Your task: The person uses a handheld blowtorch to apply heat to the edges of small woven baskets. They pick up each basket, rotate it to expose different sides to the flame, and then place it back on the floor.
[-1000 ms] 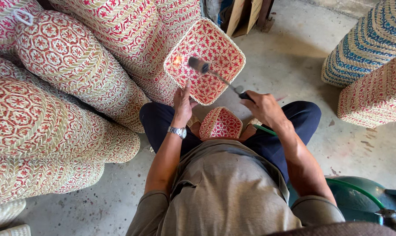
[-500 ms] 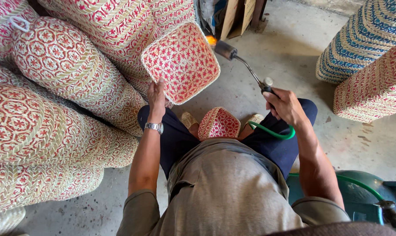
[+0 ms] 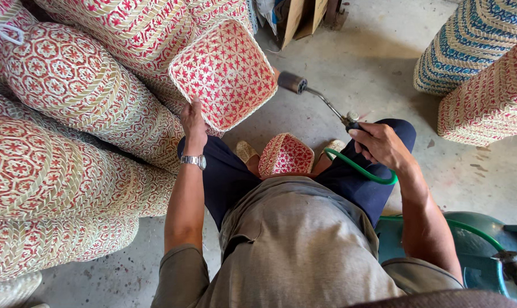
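My left hand (image 3: 193,121) grips the lower edge of a square woven basket (image 3: 223,72), red and cream, held up with its bottom facing me. My right hand (image 3: 381,144) is closed on the handle of a gas torch (image 3: 318,97); its metal nozzle points at the basket's right side, close to it. A green hose (image 3: 358,169) runs from the torch handle down over my right thigh. A second small red woven basket (image 3: 285,154) rests between my knees. A watch sits on my left wrist.
Long stacks of nested red and cream baskets (image 3: 59,131) lie on their sides at the left. Blue-striped (image 3: 469,45) and red basket stacks (image 3: 489,105) stand at the right. A green gas cylinder (image 3: 475,256) is at my lower right. Concrete floor (image 3: 372,63) lies ahead.
The left hand has carried the basket leftward and turned it. The torch nozzle came off the basket's face and now points at its right edge; my right hand shifted right.
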